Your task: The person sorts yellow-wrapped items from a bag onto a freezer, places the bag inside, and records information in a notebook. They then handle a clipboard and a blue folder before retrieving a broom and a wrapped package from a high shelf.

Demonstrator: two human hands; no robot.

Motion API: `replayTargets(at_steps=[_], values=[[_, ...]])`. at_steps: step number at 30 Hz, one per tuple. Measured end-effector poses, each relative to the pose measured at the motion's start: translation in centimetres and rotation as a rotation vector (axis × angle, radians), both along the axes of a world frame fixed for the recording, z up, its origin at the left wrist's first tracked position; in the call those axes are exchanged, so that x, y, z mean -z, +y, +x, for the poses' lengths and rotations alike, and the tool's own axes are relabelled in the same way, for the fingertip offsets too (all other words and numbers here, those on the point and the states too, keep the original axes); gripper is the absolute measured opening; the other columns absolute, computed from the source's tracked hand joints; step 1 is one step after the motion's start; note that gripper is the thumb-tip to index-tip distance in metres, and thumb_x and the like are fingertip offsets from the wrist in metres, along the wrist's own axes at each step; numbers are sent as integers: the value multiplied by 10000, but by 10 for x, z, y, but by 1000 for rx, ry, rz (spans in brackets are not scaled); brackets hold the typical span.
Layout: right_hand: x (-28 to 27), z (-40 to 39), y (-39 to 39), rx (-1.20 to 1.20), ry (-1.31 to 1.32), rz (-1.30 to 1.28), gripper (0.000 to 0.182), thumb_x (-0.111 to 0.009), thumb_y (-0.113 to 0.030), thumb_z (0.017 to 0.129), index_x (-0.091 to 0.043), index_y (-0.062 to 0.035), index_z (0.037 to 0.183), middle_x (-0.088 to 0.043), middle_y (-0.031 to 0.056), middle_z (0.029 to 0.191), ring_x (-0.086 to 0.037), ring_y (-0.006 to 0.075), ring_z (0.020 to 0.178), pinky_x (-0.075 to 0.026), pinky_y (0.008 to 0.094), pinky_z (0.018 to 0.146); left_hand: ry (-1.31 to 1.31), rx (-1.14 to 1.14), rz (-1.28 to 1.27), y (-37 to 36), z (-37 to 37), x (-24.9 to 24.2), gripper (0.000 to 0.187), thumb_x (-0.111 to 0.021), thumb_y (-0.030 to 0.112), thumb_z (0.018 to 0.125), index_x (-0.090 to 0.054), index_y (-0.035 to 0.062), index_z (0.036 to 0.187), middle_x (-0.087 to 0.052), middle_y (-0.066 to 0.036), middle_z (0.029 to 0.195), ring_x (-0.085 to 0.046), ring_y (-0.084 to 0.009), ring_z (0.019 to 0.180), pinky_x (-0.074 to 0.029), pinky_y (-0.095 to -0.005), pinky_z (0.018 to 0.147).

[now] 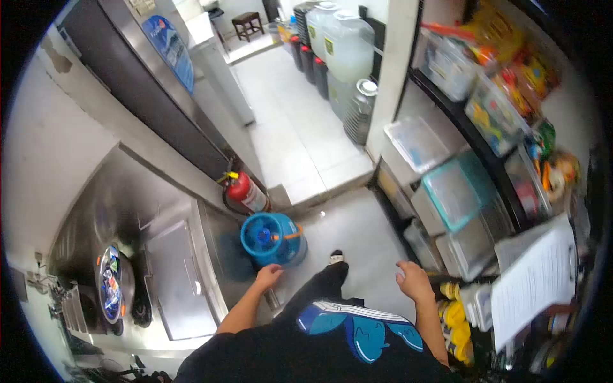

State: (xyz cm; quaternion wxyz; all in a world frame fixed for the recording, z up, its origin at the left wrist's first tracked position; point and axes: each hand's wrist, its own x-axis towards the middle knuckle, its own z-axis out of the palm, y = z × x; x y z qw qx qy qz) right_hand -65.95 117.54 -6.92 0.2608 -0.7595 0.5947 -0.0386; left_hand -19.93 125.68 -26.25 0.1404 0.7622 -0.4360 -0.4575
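Note:
My left hand (269,276) hangs in front of my body, its fingers loosely bent and nothing visible in it. It is nearest to a blue gas cylinder (290,246) with an orange hose, which stands on the floor just ahead of it. On the other side, my right hand (414,281) is held out near the shelving with thumb and fingers loosely apart, holding nothing. Yellow-lidded or yellow containers (454,319) and a clipboard with a paper sheet (533,281) are close to its right. My shoe (336,256) shows ahead on the grey floor.
A fire extinguisher (246,191) stands behind the cylinder. A raised step (325,191) leads to a white-tiled area with large plastic jugs (348,48). Plastic bins (450,191) fill the right-hand shelves. On the left, a steel counter (137,223) bears a metal bowl (126,284) of packets.

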Motion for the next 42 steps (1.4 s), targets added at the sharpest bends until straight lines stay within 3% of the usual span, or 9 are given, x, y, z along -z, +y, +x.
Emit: replayTargets(at_steps=[3,19,28,30,31,33,36,38,42], values=[[14,38,-73,-158,64,61,308,-586,-197,780,-581,-67,1060,-593,177,1022,-544,356,984,-433,436,849,15,-61,-4,-62,28,28,374,-597,300,799,-606,82,1104,-636,-135,1056,-616,-248,963,-468,-334,845],[-39,211,-545,-441,26,244,315,-561,-239,813,-585,-89,1088,-600,170,1048,-557,347,993,-439,441,852,148,-95,-548,-692,135,-164,329,-580,209,852,-563,41,1135,-633,-79,882,-579,-159,786,-475,-298,722],[-131,329,-764,-588,-141,193,317,-546,-255,822,-567,-90,1092,-600,164,1027,-556,337,992,-439,435,854,-244,-140,216,-609,241,-94,407,-567,355,818,-604,58,1094,-631,-158,1042,-607,-302,935,-482,-409,798],[-146,350,-803,-634,-132,234,330,-542,-260,825,-563,-92,1108,-598,169,1042,-551,338,1010,-437,431,866,-327,56,363,-573,247,-103,350,-526,335,814,-628,65,1014,-631,-180,986,-609,-331,887,-491,-437,755],[-154,364,-824,-649,-106,259,336,-539,-262,826,-562,-92,1114,-596,172,1049,-549,337,1017,-435,429,871,-483,571,221,-546,265,-78,364,-501,361,831,-625,83,1030,-638,-168,960,-607,-334,880,-487,-435,762],[-170,394,-869,-677,-51,310,347,-535,-266,828,-559,-91,1126,-592,178,1063,-544,333,1032,-432,425,882,-234,265,587,-572,271,-86,440,-431,422,882,-596,108,1142,-551,-152,1200,-518,-324,1112,-403,-403,949],[-182,447,-937,-693,-39,240,330,-535,-260,826,-565,-95,1111,-594,170,1052,-556,348,989,-442,430,856,-178,-135,356,-655,307,-133,425,-494,442,837,-622,106,1063,-628,-106,1067,-585,-316,990,-465,-384,849],[-189,487,-980,-680,-46,177,327,-549,-250,816,-568,-99,1106,-596,165,1049,-560,342,983,-446,435,846,-114,-3,394,-775,333,-214,431,-484,404,872,-568,115,1181,-581,-146,1160,-569,-288,1053,-436,-382,914],[-215,552,-1059,-612,-83,73,326,-558,-242,805,-572,-100,1098,-599,164,1031,-565,333,974,-447,435,843,-99,-86,-90,-952,394,-231,399,-561,383,839,-589,107,1126,-626,-168,1028,-610,-280,946,-471,-379,843]])
